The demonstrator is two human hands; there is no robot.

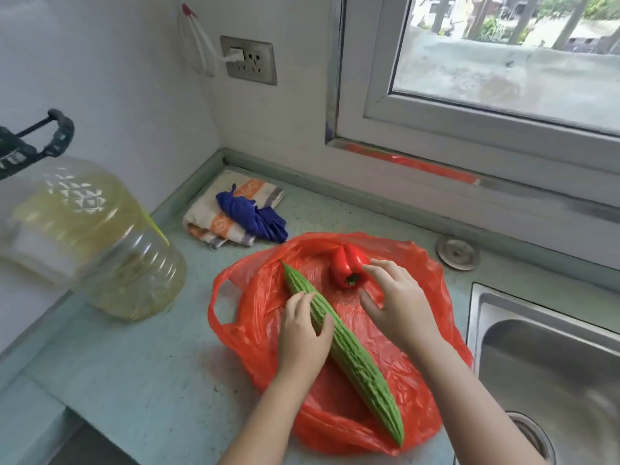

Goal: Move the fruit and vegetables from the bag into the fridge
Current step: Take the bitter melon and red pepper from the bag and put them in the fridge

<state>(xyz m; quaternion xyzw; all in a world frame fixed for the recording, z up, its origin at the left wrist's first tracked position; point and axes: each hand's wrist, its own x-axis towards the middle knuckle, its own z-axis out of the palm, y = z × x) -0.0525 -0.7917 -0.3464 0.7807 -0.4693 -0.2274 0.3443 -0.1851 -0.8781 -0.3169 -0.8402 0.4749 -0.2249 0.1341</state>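
A red plastic bag (385, 391) lies spread flat on the pale green counter. On it rest a long green bitter gourd (355, 357), lying diagonally, and a red bell pepper (347, 266) at the far side. My left hand (303, 333) wraps its fingers around the upper part of the gourd. My right hand (399, 297) is spread beside the pepper, its fingertips touching the pepper's right side, with nothing closed in it. No fridge is in view.
A large plastic jug of yellow oil (97, 239) stands at the left. A folded striped towel (214, 219) with a blue cloth (251, 216) lies by the wall. A steel sink (550, 357) is at the right, a window above.
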